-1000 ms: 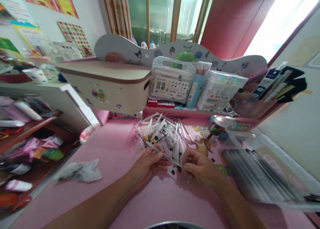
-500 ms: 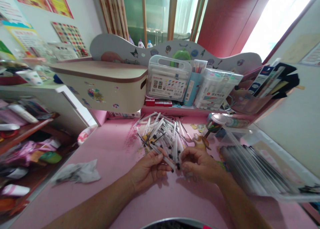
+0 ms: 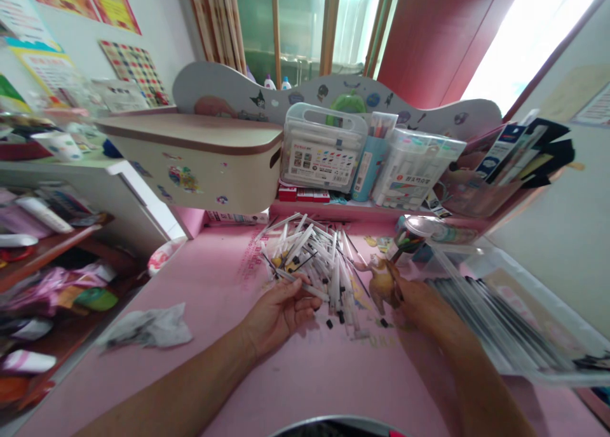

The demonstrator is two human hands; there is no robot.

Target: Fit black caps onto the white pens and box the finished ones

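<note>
My left hand [image 3: 281, 310] is closed around a slim, clear whitish plastic tube [image 3: 312, 291], low over the front of the pile. The pile [image 3: 309, 253] is a heap of similar tubes, many with black ends, mixed with thin dark sticks. A small black cap [image 3: 329, 324] lies on the pink desk below the tube, and another black cap [image 3: 384, 322] lies farther right. My right hand [image 3: 422, 303] is beside a brown cartoon animal picture [image 3: 381, 281] on the desk. Its fingers are mostly hidden behind the back of the hand, so any grip is unclear.
A clear bin [image 3: 500, 322] of dark-cored tubes stands at the right. Behind the pile are a pen jar [image 3: 412, 234], marker cases [image 3: 324, 151] and a lidded cream box [image 3: 204, 170]. Crumpled white tissue [image 3: 147, 326] lies left; a round container's rim [image 3: 328, 418] shows at the front.
My right hand has moved right, away from the left hand. The tube in my left hand has shifted slightly up and left, and a black cap now lies on the desk below it.
</note>
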